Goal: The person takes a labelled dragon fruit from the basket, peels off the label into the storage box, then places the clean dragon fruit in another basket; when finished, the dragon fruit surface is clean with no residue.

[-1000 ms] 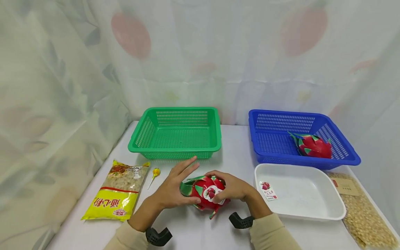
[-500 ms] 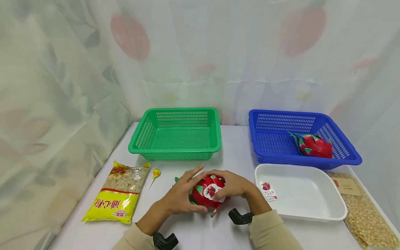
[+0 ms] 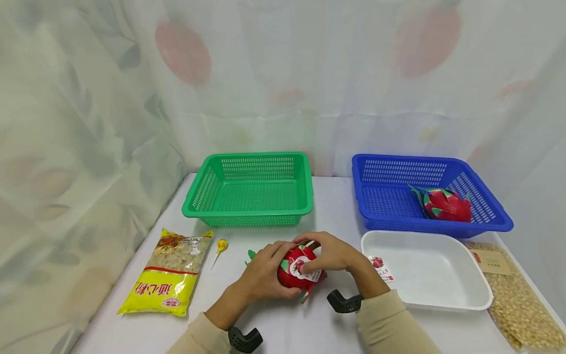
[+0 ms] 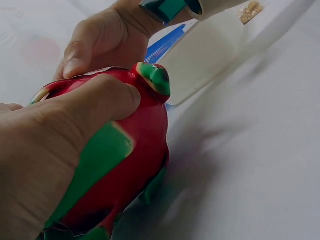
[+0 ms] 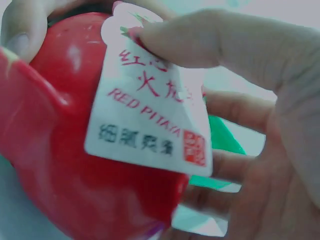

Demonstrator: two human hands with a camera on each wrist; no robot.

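Note:
A red dragon fruit [image 3: 288,280] with green scales is held low over the white table, between both hands. My left hand [image 3: 264,273] wraps its left side, and the thumb lies along the red skin [image 4: 145,130] in the left wrist view. My right hand [image 3: 332,253] grips the right end, fingers passing behind the fruit. Its thumb presses the top of a white label [image 5: 142,117] printed "RED PITAYA" against the skin. The label's lower edge stands slightly off the fruit in the right wrist view. Green leaf tips [image 3: 251,254] stick out beyond the left hand.
A green basket [image 3: 247,214] stands at the back. The blue basket [image 3: 398,224] at back right holds another dragon fruit [image 3: 448,205]. In front of it sits a white tray [image 3: 433,275] with a similar label [image 3: 382,269]. A pasta bag [image 3: 170,275], lollipop [image 3: 221,246] and grain bag [image 3: 522,300] flank these.
My left hand has moved right and closed from spread fingers around the dragon fruit's left side. The right thumb has stayed on the label, and the fruit has turned slightly.

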